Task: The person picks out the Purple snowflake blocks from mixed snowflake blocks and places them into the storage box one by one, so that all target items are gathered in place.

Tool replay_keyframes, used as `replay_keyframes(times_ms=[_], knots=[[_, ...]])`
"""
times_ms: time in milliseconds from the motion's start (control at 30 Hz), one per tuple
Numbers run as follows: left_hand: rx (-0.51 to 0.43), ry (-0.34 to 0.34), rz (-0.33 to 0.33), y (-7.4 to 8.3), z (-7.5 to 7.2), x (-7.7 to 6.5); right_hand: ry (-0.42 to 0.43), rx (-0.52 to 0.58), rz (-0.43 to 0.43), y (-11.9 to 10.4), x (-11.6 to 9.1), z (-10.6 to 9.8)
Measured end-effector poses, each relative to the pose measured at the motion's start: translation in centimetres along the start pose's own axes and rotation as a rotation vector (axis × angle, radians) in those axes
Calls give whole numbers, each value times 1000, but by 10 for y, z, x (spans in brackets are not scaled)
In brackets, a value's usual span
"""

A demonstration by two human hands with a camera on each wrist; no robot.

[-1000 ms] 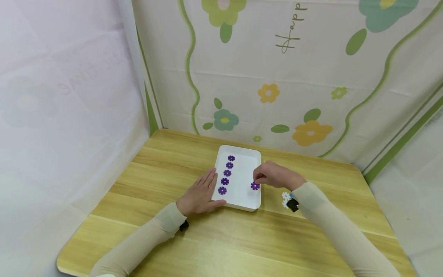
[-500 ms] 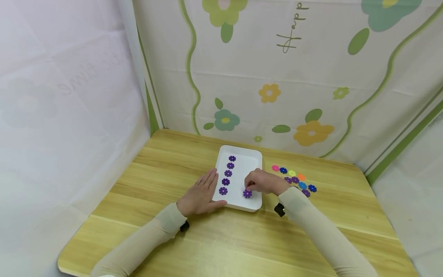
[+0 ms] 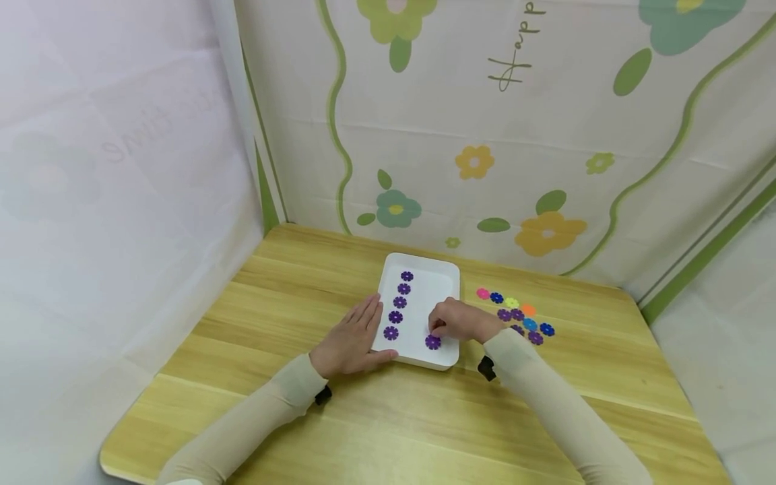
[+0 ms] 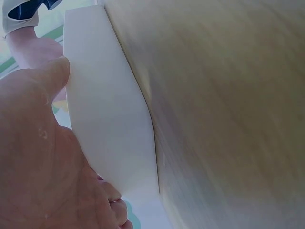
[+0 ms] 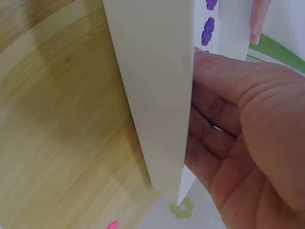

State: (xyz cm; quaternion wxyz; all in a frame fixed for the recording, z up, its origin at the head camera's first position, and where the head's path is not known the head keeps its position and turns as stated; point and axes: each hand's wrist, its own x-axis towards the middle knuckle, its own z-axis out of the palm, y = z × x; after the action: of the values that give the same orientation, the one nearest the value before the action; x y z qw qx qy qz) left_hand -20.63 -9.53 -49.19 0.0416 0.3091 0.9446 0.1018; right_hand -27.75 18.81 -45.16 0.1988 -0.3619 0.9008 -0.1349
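A white tray (image 3: 427,296) lies on the table, with a column of several purple notched snowflake discs (image 3: 399,302) along its left side. My left hand (image 3: 348,340) rests along the tray's left edge with straight fingers, its thumb on the near rim. My right hand (image 3: 462,318) reaches over the right rim and pinches another purple snowflake disc (image 3: 433,342) at the near right of the tray floor. In the right wrist view the tray wall (image 5: 152,86) hides the right fingertips and that disc. The left wrist view shows the left thumb (image 4: 57,74) against the tray rim.
On the wooden table (image 3: 376,431), right of the tray, lie several loose discs: pink (image 3: 482,294), yellow (image 3: 512,303), orange (image 3: 528,310), light blue (image 3: 530,325), dark blue and purple. A flower-printed cloth (image 3: 418,135) stands behind; white cloth hangs at both sides.
My right hand has moved left from over the right rim and brought its purple disc down inside the tray, then slightly nearer. The loose discs have come into view. My left hand stays put.
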Motion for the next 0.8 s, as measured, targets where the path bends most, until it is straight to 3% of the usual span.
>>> replay_keyframes(times_ms=[200, 467, 800], knots=[[12, -7, -1, 1, -3, 0, 49, -28, -58, -2, -9, -6], [-4, 16, 24, 1, -3, 0, 182, -42, -81, 12, -45, -24], [21, -19, 7, 3, -5, -2, 221, -56, 68, 49, -106, -42]])
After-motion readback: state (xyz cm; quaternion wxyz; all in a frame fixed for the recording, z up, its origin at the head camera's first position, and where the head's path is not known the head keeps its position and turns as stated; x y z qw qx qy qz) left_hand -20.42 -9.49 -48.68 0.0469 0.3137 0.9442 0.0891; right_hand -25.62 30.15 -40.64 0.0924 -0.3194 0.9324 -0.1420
